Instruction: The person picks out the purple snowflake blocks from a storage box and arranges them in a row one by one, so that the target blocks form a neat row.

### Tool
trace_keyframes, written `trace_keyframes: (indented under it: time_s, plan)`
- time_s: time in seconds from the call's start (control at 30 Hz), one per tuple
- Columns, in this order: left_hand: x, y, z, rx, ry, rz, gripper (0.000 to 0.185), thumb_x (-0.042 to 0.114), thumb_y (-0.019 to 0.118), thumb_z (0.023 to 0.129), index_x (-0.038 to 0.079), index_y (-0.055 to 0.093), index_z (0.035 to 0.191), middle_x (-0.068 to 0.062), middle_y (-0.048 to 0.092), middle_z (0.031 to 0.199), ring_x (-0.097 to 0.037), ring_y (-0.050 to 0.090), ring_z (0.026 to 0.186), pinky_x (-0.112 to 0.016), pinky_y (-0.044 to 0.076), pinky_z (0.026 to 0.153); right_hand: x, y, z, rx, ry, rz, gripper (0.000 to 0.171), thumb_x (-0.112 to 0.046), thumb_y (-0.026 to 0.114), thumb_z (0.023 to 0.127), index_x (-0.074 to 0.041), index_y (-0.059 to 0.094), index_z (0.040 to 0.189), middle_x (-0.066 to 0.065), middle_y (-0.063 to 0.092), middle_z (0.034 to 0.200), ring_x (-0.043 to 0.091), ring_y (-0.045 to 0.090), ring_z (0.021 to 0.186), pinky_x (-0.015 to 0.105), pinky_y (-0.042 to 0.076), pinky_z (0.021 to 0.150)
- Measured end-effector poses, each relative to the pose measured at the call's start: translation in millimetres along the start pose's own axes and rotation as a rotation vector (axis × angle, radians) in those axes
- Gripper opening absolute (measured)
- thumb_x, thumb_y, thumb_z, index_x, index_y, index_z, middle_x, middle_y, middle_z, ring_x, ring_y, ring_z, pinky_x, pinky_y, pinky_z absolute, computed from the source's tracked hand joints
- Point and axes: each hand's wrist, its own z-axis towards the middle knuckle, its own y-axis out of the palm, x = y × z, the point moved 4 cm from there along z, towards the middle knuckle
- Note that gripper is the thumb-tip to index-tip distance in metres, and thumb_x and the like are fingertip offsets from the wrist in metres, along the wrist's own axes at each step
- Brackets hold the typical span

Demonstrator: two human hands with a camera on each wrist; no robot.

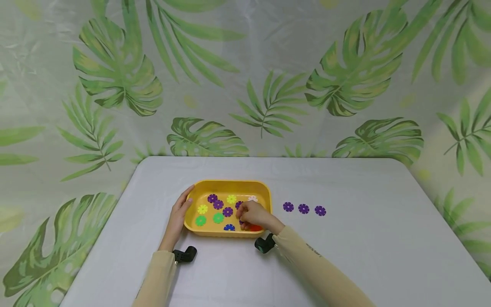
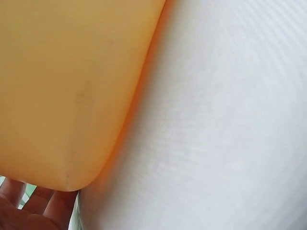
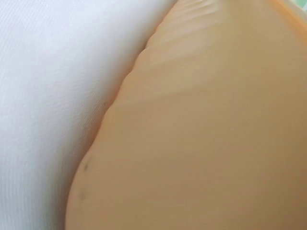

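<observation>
Beige sleeves point(image 1: 155, 277) lie nearest to the head camera, each with a black wrist camera point(image 1: 264, 243) at its cuff. At nine o'clock of the yellow tray point(image 1: 215, 234), the left hand point(image 1: 178, 214) holds the end wall, its thumb over the rim. The right hand point(image 1: 256, 214) reaches inside, toward four o'clock, with fingers bent down and close together; I cannot tell whether they pinch a piece, because the hand covers this spot.

Around these fingers lie flat notched discs: a red piece point(image 1: 255, 228) just under the wrist, a pale piece point(image 1: 252, 198) at two o'clock of the tray, a blue piece point(image 1: 229, 227) at six, green pieces point(image 1: 218, 218) toward eight, yellow pieces point(image 1: 202, 209) at nine and twelve, and several purple pieces point(image 1: 228, 212) near the middle. Outside, at three o'clock, three purple discs point(image 1: 304, 208) make a row on the white cloth point(image 1: 364, 251).

In my judgement, the fingers could take a wrong neighbour, since the pieces lie so near together. The forearm crossing the rim could push the tray if the left hand loosens, and a low sleeve could disturb the row.

Left wrist view shows fingertips behind the tray's end, which the head view hides. Right wrist view gives only a rippled outer wall and cloth, without fingers; only the head view shows the discs.
</observation>
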Motion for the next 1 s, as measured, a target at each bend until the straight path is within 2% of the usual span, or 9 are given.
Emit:
trace_keyframes:
  time_s: [0.17,0.3,0.5,0.63,0.73,0.83,1.0]
  plan:
    - [1.1,0.9,0.5,-0.005,0.009,-0.002,0.045,0.012,0.036,0.105,0.006,0.033,0.149,-0.009,0.027,0.154,-0.021,0.017,0.143,-0.037,0.014,0.116,-1.5,-1.0,0.3,0.001,-0.046,-0.035,0.005,0.004,0.056,0.089,0.003,0.061,0.09,0.007,0.056,0.073,0.014,0.051,0.056,0.02,0.049,0.052]
    - [2.4,0.7,0.7,-0.006,0.02,0.004,0.045,0.013,0.036,0.105,0.006,0.033,0.149,-0.01,0.027,0.154,-0.022,0.017,0.143,-0.037,0.014,0.116,-6.9,-4.2,-1.7,-0.019,-0.122,0.002,0.006,0.0,0.056,0.09,0.001,0.061,0.093,0.005,0.054,0.075,0.015,0.047,0.061,0.021,0.043,0.053]
    - [1.9,-0.2,-0.6,0.0,0.01,0.01,0.045,0.014,0.036,0.105,0.006,0.033,0.149,-0.009,0.027,0.154,-0.021,0.017,0.143,-0.036,0.014,0.116,-12.4,-20.6,-11.8,-0.047,-0.18,0.129,0.013,-0.007,0.055,0.094,0.003,0.059,0.102,0.009,0.056,0.088,0.017,0.053,0.066,0.031,0.055,0.064]
    - [1.5,-0.3,-0.3,0.002,0.004,0.012,0.045,0.014,0.036,0.105,0.006,0.033,0.149,-0.009,0.027,0.154,-0.021,0.018,0.142,-0.036,0.014,0.116,-10.8,-45.2,-23.2,0.003,-0.193,0.14,0.015,-0.009,0.055,0.096,0.003,0.059,0.104,0.011,0.06,0.094,0.019,0.056,0.069,0.04,0.057,0.072]
    - [-0.3,-0.3,0.1,0.0,0.005,0.002,0.045,0.014,0.036,0.105,0.006,0.033,0.149,-0.009,0.027,0.154,-0.021,0.018,0.143,-0.036,0.014,0.116,-0.4,-70.3,-32.2,0.056,-0.189,0.153,0.02,-0.01,0.056,0.096,0.005,0.058,0.108,0.012,0.061,0.096,0.018,0.055,0.07,0.035,0.056,0.07]
    - [-7.2,-1.6,2.6,0.002,0.005,-0.014,0.044,0.015,0.036,0.105,0.008,0.034,0.149,-0.008,0.028,0.154,-0.02,0.017,0.143,-0.037,0.014,0.116,17.5,-99.2,-44.2,0.114,-0.177,0.164,0.024,-0.011,0.055,0.096,0.007,0.057,0.112,0.012,0.06,0.095,0.016,0.054,0.069,0.028,0.053,0.064]
    - [-23.8,-4.8,9.4,0.017,0.013,0.004,0.043,0.02,0.037,0.105,0.014,0.037,0.148,-0.004,0.03,0.153,-0.018,0.019,0.142,-0.037,0.014,0.116,60.3,-148.2,-71.4,0.217,-0.137,0.187,0.028,-0.012,0.054,0.097,0.009,0.053,0.115,0.009,0.057,0.087,0.015,0.053,0.068,0.03,0.053,0.064]
